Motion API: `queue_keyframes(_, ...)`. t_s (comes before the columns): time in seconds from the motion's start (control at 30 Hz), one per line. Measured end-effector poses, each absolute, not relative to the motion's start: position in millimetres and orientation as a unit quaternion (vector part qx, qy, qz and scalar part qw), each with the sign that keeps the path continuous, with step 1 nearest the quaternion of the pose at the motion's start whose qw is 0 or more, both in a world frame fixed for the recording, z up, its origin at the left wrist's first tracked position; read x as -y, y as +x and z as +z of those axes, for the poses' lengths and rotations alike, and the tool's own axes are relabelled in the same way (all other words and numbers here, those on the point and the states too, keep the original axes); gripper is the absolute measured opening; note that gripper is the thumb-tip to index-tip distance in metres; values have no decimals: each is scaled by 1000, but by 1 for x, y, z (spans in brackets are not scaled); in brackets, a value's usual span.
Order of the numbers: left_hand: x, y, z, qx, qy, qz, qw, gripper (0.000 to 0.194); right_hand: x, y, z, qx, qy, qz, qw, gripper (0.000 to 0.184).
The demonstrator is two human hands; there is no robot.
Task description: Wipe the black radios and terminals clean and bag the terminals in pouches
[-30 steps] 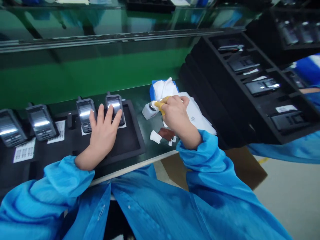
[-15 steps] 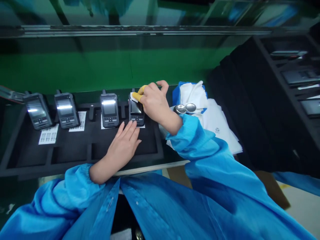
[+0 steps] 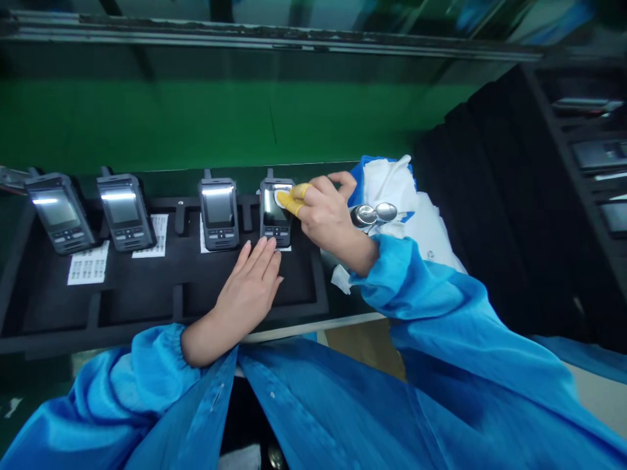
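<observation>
Four handheld radios with dark screens stand in a row in a black foam tray (image 3: 255,307). My right hand (image 3: 326,219) has yellow finger cots on and presses a white wipe (image 3: 283,197) against the screen of the rightmost radio (image 3: 277,212). My left hand (image 3: 249,290) lies flat on the foam with its fingers apart, the fingertips just below that radio. The other radios (image 3: 219,214) stand to the left, untouched, with printed label sheets (image 3: 89,263) beside them.
A shiny round metal object (image 3: 373,214) lies on white cloths (image 3: 386,183) on a blue pad, beside white sheets (image 3: 434,238). A black foam tray of devices (image 3: 600,156) stands to the right, and a green panel (image 3: 196,124) rises behind the bench.
My right hand has moved from the metal object by the cloths to the rightmost radio and wipes its screen. My left hand has slid off that radio onto the foam. The view has turned right.
</observation>
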State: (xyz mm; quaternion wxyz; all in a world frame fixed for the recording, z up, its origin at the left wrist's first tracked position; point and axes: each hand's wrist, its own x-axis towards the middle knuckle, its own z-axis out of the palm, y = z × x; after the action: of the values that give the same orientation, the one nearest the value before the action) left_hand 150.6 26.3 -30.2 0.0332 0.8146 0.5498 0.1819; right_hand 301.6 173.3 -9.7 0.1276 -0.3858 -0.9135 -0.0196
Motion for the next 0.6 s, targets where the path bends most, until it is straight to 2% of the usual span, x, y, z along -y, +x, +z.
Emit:
queue_keyframes(0.23,-26,152,-32,-553,811,185,38,39,-134,323,-23,942,-304,-45,133,36)
queue_keyframes(0.43,-27,150,-31,-552,816,174,19,38,-174,288,5,904,-402,-16,145,39)
queue_keyframes(0.6,-29,152,-32,-549,817,176,16,38,-164,279,-5,929,-353,-36,108,35)
